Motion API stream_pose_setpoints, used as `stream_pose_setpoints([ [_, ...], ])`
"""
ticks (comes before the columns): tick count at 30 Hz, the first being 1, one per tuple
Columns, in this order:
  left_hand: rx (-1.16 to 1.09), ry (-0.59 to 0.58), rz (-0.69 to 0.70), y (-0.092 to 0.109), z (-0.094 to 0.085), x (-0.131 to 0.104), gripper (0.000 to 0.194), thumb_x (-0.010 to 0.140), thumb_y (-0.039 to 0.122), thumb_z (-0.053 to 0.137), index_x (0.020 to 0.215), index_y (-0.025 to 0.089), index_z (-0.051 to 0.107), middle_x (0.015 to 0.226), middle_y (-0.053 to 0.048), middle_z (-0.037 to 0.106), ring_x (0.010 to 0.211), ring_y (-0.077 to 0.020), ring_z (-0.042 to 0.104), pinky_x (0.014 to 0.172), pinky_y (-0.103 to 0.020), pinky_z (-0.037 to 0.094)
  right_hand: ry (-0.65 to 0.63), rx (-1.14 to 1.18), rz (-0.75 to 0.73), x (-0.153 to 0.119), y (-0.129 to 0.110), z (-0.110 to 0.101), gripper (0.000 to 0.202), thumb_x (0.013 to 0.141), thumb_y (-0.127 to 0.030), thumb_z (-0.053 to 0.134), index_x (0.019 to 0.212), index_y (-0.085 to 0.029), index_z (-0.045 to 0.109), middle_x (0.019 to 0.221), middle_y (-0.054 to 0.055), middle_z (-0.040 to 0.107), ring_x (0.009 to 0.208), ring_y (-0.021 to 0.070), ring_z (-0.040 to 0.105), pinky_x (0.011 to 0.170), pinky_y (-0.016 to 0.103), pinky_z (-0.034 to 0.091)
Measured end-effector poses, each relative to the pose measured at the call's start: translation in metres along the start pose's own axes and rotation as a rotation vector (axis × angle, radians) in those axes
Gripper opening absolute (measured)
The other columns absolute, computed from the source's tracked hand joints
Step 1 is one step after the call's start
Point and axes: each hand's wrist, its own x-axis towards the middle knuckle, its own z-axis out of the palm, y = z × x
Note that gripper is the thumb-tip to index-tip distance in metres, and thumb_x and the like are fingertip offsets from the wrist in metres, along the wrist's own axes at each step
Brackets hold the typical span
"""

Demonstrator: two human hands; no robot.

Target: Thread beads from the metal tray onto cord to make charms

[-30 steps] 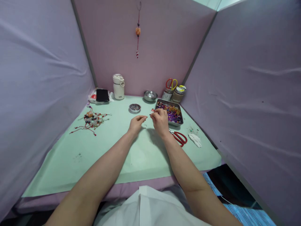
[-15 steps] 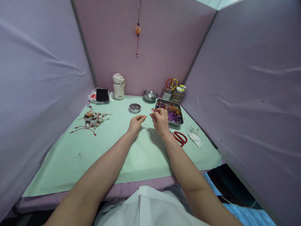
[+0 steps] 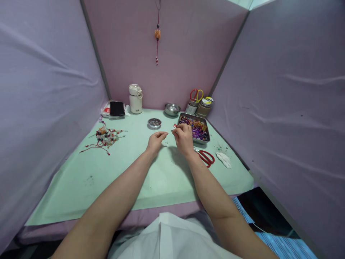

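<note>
My left hand [image 3: 156,142] is raised over the middle of the table, thumb and fingertips pressed together. Whatever its pinch holds is too small to make out. Just to the right, my right hand [image 3: 184,139] is closed in a similar pinch, a small gap between the two. At its fingertips shows a small red-and-white tube or bottle [image 3: 174,126]; I cannot tell whether the fingers hold it or it stands behind them. Close behind my right hand lies a metal tray of colourful beaded pieces [image 3: 198,128]. Red-handled scissors [image 3: 206,158] lie beside my right wrist, partly covered by it.
Beaded red-cord strings [image 3: 105,137] are heaped at left. Farther back stand a round clear case [image 3: 154,123], a white bottle [image 3: 135,99], a steel bowl [image 3: 172,109] and jars [image 3: 205,107]. A crumpled white cloth [image 3: 223,159] lies right. A beaded pendant [image 3: 157,34] hangs on the back wall.
</note>
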Motion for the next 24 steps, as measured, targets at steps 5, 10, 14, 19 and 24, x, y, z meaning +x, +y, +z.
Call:
stream_pose_setpoints([
  [5, -0.005, -0.002, -0.001, 0.0006, 0.0004, -0.0006, 0.029, 0.059, 0.040, 0.073, 0.076, 0.016, 0.068, 0.069, -0.001, 0.059, 0.067, -0.0121, 0.048, 0.069, -0.027, 0.037, 0.000, 0.020, 0.011, -0.0002, 0.0015, 0.0013, 0.015, 0.089, -0.021, 0.049, 0.080, -0.021, 0.061, 0.100, 0.007, 0.053, 0.094, 0.0213, 0.041, 0.082, 0.036, 0.036],
  [10, 0.003, -0.004, -0.006, 0.0022, 0.0015, -0.0014, 0.029, 0.059, 0.040, 0.073, 0.075, 0.016, 0.068, 0.069, -0.001, 0.059, 0.067, -0.0120, 0.048, 0.068, -0.027, 0.037, -0.024, 0.048, 0.027, 0.0003, 0.0003, 0.0000, 0.016, 0.089, -0.022, 0.048, 0.081, -0.021, 0.062, 0.100, 0.008, 0.053, 0.095, 0.0222, 0.041, 0.083, 0.037, 0.036],
  [14, 0.003, -0.005, -0.007, 0.0030, 0.0017, -0.0018, 0.030, 0.058, 0.041, 0.073, 0.074, 0.017, 0.069, 0.069, -0.001, 0.060, 0.067, -0.0122, 0.048, 0.068, -0.027, 0.037, -0.036, 0.051, 0.032, -0.0003, 0.0001, 0.0005, 0.015, 0.089, -0.021, 0.048, 0.082, -0.021, 0.062, 0.102, 0.008, 0.053, 0.096, 0.0224, 0.041, 0.081, 0.038, 0.036],
  [19, -0.004, -0.012, -0.007, 0.0046, 0.0024, -0.0041, 0.029, 0.058, 0.040, 0.074, 0.074, 0.017, 0.069, 0.068, -0.001, 0.059, 0.066, -0.0118, 0.048, 0.069, -0.027, 0.037, -0.044, 0.041, 0.017, -0.0004, -0.0002, 0.0014, 0.015, 0.089, -0.020, 0.049, 0.081, -0.021, 0.062, 0.100, 0.008, 0.054, 0.094, 0.0219, 0.042, 0.081, 0.037, 0.036],
  [24, -0.002, -0.036, -0.002, 0.0039, 0.0031, -0.0045, 0.030, 0.059, 0.041, 0.073, 0.075, 0.017, 0.069, 0.069, -0.002, 0.060, 0.068, -0.0124, 0.049, 0.070, -0.027, 0.038, -0.056, 0.054, 0.008, -0.0003, 0.0004, 0.0026, 0.015, 0.089, -0.021, 0.049, 0.082, -0.020, 0.062, 0.100, 0.008, 0.054, 0.094, 0.0213, 0.042, 0.081, 0.035, 0.036],
])
